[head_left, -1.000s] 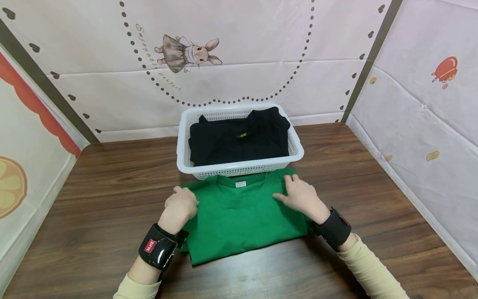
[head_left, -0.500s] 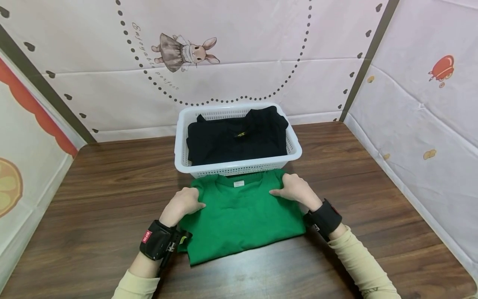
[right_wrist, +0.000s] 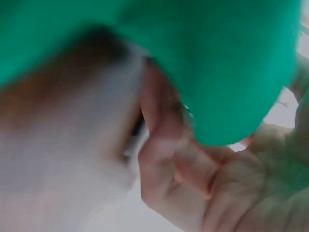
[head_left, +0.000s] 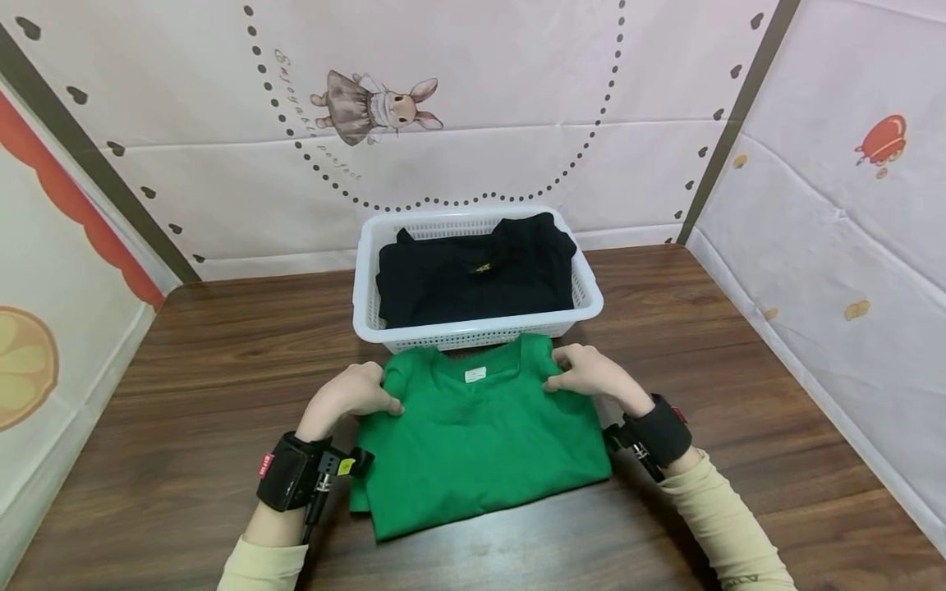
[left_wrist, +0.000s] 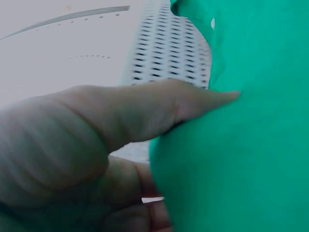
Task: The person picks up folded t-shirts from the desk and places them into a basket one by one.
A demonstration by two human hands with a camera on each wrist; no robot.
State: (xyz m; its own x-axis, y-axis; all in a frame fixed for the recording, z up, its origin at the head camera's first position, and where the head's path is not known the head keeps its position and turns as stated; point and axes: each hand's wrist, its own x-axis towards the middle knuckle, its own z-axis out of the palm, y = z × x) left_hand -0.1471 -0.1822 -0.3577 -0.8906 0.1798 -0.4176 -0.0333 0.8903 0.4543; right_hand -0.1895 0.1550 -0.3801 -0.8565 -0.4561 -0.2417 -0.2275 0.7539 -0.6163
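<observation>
A folded green T-shirt [head_left: 480, 435] lies in front of the basket, its neckline with a white label toward the back. My left hand [head_left: 355, 390] grips its left shoulder edge; in the left wrist view the thumb [left_wrist: 193, 99] presses on top of the green cloth while the other fingers go underneath. On the opposite shoulder my right hand [head_left: 591, 371] pinches the cloth, thumb above. The right wrist view shows the curled fingers [right_wrist: 161, 159] under the green fabric [right_wrist: 222, 72]. Around the shoulders the fabric looks slightly raised.
A white perforated basket [head_left: 484, 330] stands behind the shirt, holding a folded black garment [head_left: 473, 279]. Both sit on a brown wooden table [head_left: 244, 345]. White printed sheets [head_left: 502, 74] rise along the back and sides. Each wrist wears a black strap [head_left: 658, 431].
Both hands have closed on the shirt's shoulders, the thumbs now on top. The shoulders have been drawn inward and lifted a little, so the shirt's top looks narrower. The basket stays in place.
</observation>
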